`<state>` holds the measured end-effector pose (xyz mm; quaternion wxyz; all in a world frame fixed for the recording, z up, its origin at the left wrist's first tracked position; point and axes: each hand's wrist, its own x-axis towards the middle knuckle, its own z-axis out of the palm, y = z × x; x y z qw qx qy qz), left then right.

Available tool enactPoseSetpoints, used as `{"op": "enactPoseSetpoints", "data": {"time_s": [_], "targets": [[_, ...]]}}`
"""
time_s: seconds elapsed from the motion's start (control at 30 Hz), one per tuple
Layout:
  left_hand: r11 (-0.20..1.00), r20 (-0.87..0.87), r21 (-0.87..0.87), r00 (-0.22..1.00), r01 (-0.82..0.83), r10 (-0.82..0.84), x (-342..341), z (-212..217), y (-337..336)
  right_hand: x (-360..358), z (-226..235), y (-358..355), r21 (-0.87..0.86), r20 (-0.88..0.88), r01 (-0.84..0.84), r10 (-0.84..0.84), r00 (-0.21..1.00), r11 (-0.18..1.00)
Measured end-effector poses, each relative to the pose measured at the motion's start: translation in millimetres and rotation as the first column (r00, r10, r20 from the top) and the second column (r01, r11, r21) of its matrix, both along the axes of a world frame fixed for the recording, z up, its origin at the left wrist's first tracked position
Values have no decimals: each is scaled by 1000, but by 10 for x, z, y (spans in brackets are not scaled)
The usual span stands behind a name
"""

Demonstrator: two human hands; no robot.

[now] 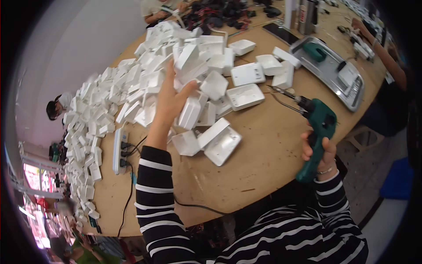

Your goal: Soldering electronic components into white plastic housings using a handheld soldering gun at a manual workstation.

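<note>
A white plastic housing [190,112] sits at the near edge of a big heap of white housings [145,79] on the round wooden worktop [263,149], and the left hand [169,99] reaches into that heap, its fingers spread and curled loosely over the housing without yet closing on it. The right hand [318,152] is wrapped tightly around the grip of a green electric screwdriver [318,127], held just off the worktop's edge with its bit pointing toward the loose housings. A white power strip [119,149] with black cords lies left of the striped sleeve. A metal tray [334,70] sits farther right, near another person's arm [387,57]. The heap looks unstable: pulling one piece from its edge could tip neighbours over. The sleeve could also snag the cords by the strip.
</note>
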<state>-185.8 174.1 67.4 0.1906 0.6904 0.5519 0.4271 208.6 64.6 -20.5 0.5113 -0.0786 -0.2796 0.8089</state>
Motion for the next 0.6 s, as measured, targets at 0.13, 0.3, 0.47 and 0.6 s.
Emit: {"op": "enactPoseSetpoints", "data": {"time_s": [0.13, 0.3, 0.47, 0.6], "targets": [[963, -113, 43, 957, -265, 268, -18, 190, -123, -68, 2, 31, -37, -21, 21, -21, 1000, 999], [922, -73, 322, 965, -217, 252, 343, 259, -800, -40, 12, 71, -147, -78, 81, -93, 993, 986], [954, -715, 296, 674, 55, 183, 942, -150, -1694, -56, 61, 72, -120, -115, 31, -45, 992, 992], [959, -877, 280, 417, 37, 240, 864, -452, -1585, -56, 69, 72, -88, -124, -19, 8, 992, 996]]}}
